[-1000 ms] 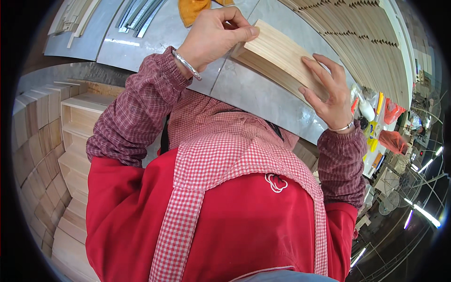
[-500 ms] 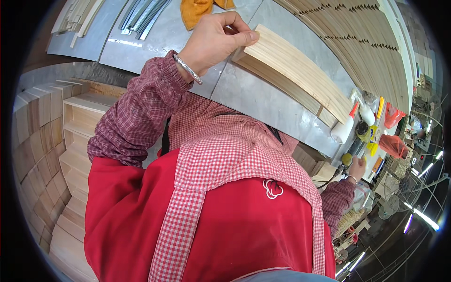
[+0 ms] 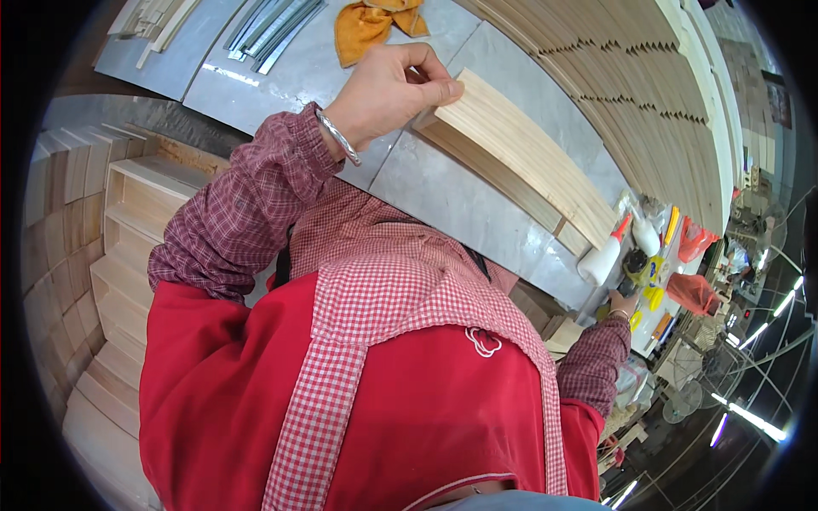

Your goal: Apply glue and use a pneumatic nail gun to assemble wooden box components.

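A long pale wooden frame (image 3: 530, 152), open-sided with a short crosspiece near its far right end, lies on the grey table (image 3: 477, 189). My left hand (image 3: 394, 92) pinches its left end between thumb and fingers. At the right, my right hand (image 3: 625, 303) is low beside the table's right end, with its fingers closed around something dark that I cannot make out. Near it lies a white glue bottle (image 3: 601, 259) with a red nozzle, close to the frame's right end. A black and yellow round item (image 3: 636, 262) sits just above that hand.
Stacked wooden strips (image 3: 630, 85) line the table's far side. An orange cloth (image 3: 365, 32) and grey metal-looking strips (image 3: 277, 30) lie at the far left. Wooden boxes (image 3: 136, 209) are piled at my left. Red plastic bags (image 3: 694, 293) sit at the right.
My right hand has drawn in toward the table's right end, nearer the glue bottle. My left hand keeps its pinch on the frame. The whole view has shifted slightly.
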